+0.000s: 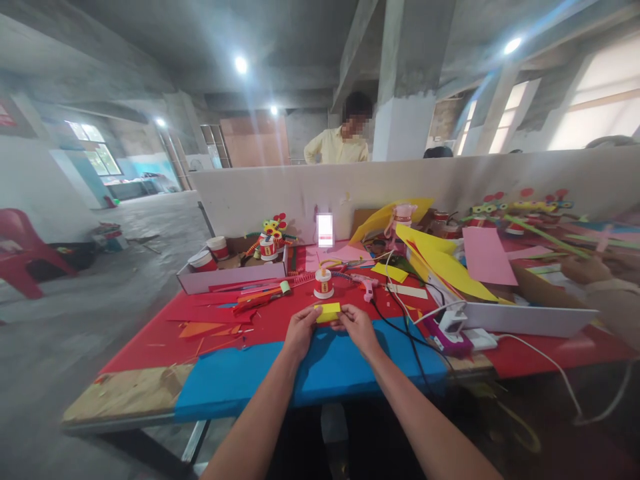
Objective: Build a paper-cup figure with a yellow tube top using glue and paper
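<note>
Both my hands hold a small folded piece of yellow paper (328, 313) above the blue sheet (240, 373) at the table's front. My left hand (301, 331) pinches its left end, and my right hand (357, 328) grips the right end. Just beyond it stands a white paper cup (324, 285) with a red band and a yellow piece on top. A pink glue gun (367, 287) lies to the right of the cup, its black cord trailing toward me.
Red and orange paper scraps (205, 329) lie at left, near a box (235, 279) with cups. At right are a purple power strip (451, 339), a white-edged box (530, 320) and yellow sheets (445, 263). A person (343, 143) stands behind the partition; another person's blurred hand (587, 267) is far right.
</note>
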